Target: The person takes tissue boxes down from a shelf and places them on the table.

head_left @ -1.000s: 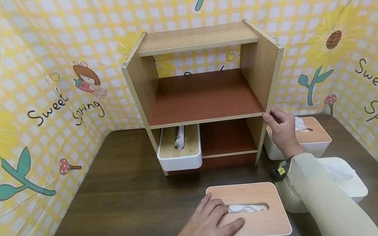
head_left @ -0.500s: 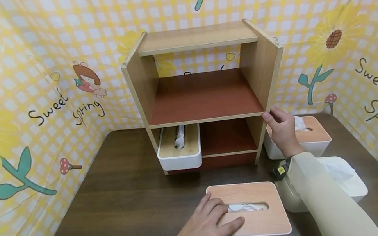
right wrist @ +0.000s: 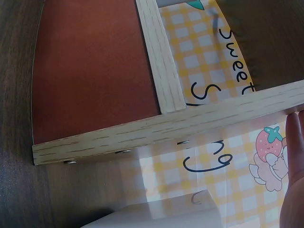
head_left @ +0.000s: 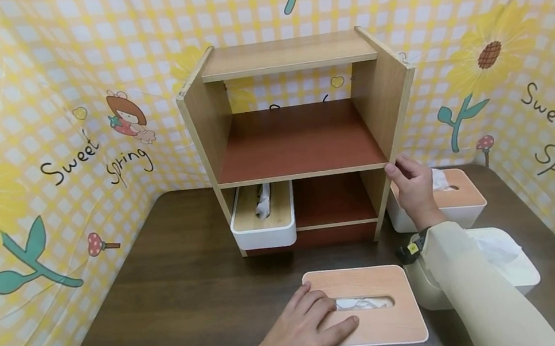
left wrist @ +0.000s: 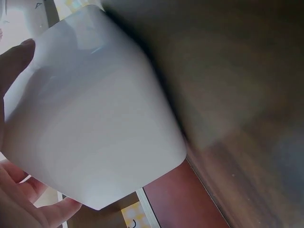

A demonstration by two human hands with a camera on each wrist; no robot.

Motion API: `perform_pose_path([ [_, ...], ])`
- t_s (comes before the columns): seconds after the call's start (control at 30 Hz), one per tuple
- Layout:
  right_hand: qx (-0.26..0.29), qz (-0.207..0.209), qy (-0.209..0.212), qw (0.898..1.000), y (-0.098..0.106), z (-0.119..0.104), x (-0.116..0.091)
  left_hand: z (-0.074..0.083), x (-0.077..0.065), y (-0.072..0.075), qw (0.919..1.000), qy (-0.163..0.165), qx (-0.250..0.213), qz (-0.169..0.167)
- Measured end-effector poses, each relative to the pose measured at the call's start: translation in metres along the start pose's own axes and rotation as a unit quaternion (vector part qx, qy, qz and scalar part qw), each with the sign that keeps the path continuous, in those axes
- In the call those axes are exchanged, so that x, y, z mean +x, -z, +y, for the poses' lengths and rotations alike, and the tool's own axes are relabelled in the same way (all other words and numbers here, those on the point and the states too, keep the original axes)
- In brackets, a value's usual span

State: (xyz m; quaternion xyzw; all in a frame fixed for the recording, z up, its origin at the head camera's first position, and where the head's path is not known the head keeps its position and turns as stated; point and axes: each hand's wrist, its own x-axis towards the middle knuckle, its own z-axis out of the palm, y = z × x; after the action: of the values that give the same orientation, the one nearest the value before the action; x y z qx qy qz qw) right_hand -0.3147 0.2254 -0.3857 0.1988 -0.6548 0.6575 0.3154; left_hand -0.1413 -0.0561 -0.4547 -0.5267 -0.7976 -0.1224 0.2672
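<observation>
In the head view my left hand [head_left: 302,331] grips the left end of a white tissue box [head_left: 416,331] with a pink-tan wood lid, lying in front of the cabinet. Its fingers spread over the lid and sides. The left wrist view shows fingertips [left wrist: 64,211] at the white box's [left wrist: 109,123] edges. My right hand [head_left: 415,191] touches the wooden cabinet [head_left: 289,55] on its right side panel, level with the middle shelf. In the right wrist view its fingers [right wrist: 295,142] press the panel's [right wrist: 104,137] outer face. Another tissue box [head_left: 264,237] sits in the lower left compartment, its front jutting out.
Right of the cabinet stands a tissue box with a pink-tan lid [head_left: 457,180]. A rounded white tissue box [head_left: 521,276] is nearer, partly under my right sleeve. Dark wooden table [head_left: 179,300] lies below; checked cloth [head_left: 256,2] hangs behind and on both sides.
Both hands and the boxes keep their places. The head view has shifted very slightly.
</observation>
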Motion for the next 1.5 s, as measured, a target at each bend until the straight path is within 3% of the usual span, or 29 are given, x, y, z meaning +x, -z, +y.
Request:
perform_pose_path([
  [0.23, 0.01, 0.001, -0.001, 1.0, 0.0, 0.001, 0.001, -0.003, 0.005, -0.001, 0.9991, -0.024, -0.004, 0.034],
  [0.47, 0.002, 0.005, -0.006, 1.0, 0.008, 0.028, 0.003, -0.006, 0.005, 0.002, 0.9995, -0.023, -0.014, 0.016],
  [0.63, 0.007, 0.007, -0.007, 1.0, 0.008, 0.029, 0.003, -0.007, 0.005, 0.005, 0.9994, -0.031, -0.011, 0.012],
  [0.8, 0.006, 0.008, -0.013, 1.0, 0.008, 0.026, 0.003, -0.008, 0.004, 0.009, 0.9992, -0.033, -0.012, 0.02],
  [1.03, -0.007, 0.001, -0.012, 1.0, 0.0, 0.0, 0.0, -0.01, 0.004, 0.013, 0.9986, -0.028, -0.01, 0.043],
  [1.3, -0.015, -0.001, -0.015, 1.0, 0.0, -0.003, 0.0, -0.013, 0.001, 0.017, 0.9987, -0.013, 0.005, 0.049],
  [1.5, -0.014, 0.004, -0.023, 1.0, -0.001, -0.003, 0.0, -0.019, 0.002, 0.021, 0.9955, -0.029, 0.043, 0.08],
])
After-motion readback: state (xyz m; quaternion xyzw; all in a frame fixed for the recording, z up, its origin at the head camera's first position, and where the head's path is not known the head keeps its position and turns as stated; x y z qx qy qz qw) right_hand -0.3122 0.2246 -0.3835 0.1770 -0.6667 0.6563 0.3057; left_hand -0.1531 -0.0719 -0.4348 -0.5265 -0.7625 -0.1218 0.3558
